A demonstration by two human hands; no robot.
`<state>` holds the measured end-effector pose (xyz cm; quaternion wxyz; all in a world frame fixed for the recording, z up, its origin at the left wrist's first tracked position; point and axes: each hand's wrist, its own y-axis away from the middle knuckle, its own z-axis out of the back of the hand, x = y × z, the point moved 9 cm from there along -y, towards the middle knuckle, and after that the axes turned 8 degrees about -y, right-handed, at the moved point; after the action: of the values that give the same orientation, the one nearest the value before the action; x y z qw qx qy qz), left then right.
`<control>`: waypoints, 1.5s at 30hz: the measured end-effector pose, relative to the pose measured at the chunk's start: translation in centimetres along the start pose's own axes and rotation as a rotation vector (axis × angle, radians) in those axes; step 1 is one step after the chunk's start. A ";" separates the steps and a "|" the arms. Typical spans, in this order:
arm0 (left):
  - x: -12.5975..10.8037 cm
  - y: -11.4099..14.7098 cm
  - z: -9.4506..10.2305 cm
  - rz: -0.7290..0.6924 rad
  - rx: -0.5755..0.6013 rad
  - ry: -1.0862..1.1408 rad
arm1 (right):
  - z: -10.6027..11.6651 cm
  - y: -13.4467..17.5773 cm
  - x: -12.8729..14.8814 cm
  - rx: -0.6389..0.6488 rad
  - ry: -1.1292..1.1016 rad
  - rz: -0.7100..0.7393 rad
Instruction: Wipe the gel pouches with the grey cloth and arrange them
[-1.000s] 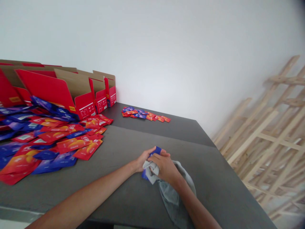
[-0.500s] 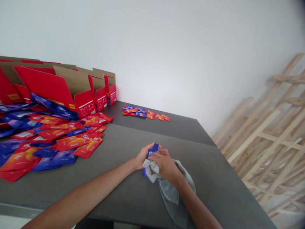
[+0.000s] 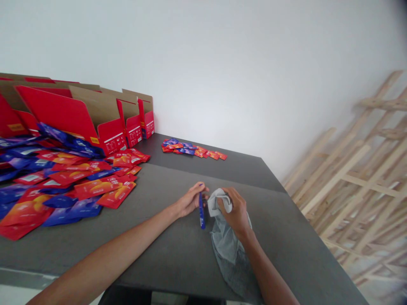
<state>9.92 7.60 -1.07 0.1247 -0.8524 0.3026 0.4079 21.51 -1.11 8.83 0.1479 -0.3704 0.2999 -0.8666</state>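
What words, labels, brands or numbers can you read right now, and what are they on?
None reads with certainty:
Blue packet in the left hand: white marks, edge-on, unreadable.
Loose red and blue packets: pale lettering, too blurred.
Red cartons: white print, too small.
Yellow labels on the cartons: too small.

held pkt [image 3: 202,215]: dk blu | cloth [image 3: 227,239]: lt gry/blu-gry | pile pkts [image 3: 95,187]: red/orng + blu/purp | boxes [image 3: 111,137]: red out, brn in, ylw patch [image 3: 94,140] | tbl [image 3: 159,262]: dk gry | wall [image 3: 238,84]: wht
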 end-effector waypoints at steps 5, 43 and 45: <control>1.3 -0.4 1.2 0.040 -0.025 -0.149 | -0.2 0.1 0.0 0.034 -0.013 -0.015; 3.1 0.5 -0.4 0.258 0.127 -0.052 | -8.9 3.6 2.9 0.776 0.171 0.171; 3.0 0.4 -0.4 0.246 0.128 -0.035 | -8.3 2.9 1.9 0.689 0.255 0.082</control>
<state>11.36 5.88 -3.14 0.1331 -0.7919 0.4282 0.4146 14.25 -0.86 3.52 0.2598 -0.1758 0.0211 -0.9493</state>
